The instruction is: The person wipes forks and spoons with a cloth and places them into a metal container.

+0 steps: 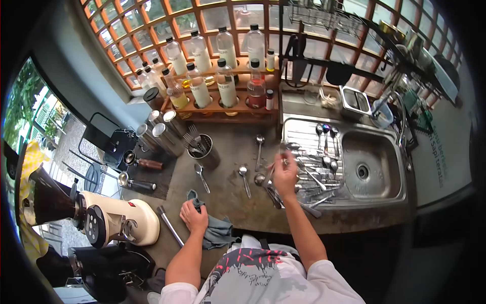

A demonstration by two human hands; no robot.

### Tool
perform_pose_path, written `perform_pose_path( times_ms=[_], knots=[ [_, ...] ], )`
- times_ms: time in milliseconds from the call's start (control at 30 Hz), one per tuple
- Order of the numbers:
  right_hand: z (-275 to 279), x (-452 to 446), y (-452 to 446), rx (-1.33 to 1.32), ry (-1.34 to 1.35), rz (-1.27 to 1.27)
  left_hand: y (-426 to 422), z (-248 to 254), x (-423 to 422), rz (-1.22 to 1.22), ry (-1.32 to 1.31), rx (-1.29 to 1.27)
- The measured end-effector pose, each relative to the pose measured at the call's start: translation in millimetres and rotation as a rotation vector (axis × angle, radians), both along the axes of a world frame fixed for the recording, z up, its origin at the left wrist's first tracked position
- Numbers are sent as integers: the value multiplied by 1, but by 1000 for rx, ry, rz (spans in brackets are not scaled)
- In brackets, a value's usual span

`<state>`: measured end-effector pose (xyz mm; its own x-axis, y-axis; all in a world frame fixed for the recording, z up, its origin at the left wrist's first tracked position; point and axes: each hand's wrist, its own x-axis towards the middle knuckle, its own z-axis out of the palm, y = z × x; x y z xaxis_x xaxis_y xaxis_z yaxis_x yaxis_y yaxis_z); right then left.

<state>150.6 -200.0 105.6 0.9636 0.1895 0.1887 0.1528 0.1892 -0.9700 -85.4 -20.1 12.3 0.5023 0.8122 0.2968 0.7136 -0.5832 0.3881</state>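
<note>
My left hand is closed on a grey-green cloth at the counter's front edge; part of the cloth sticks out above the fingers. My right hand is at the left edge of the steel drainboard, fingers drawn together among the cutlery. What they grip is hard to make out. Many spoons and other cutlery lie on the drainboard. Left of this hand, a spoon and a longer spoon lie on the counter. Another spoon rests beside a metal cup holding forks.
A sink basin is at the right. Bottles stand in a wooden rack at the back. Steel canisters, portafilters and a cream coffee grinder occupy the left. A metal-and-dark bar lies near my left forearm.
</note>
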Motion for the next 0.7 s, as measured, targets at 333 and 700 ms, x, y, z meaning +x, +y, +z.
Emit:
perform_pose_path(
  times_ms=[333, 700],
  knots=[
    [-26, -64, -30, 37, 184, 514, 6, -18, -11, -24, -124, 63],
    [-61, -72, -33, -174, 118, 604, -39, 92, -18, -241, -1067, -762]
  ],
)
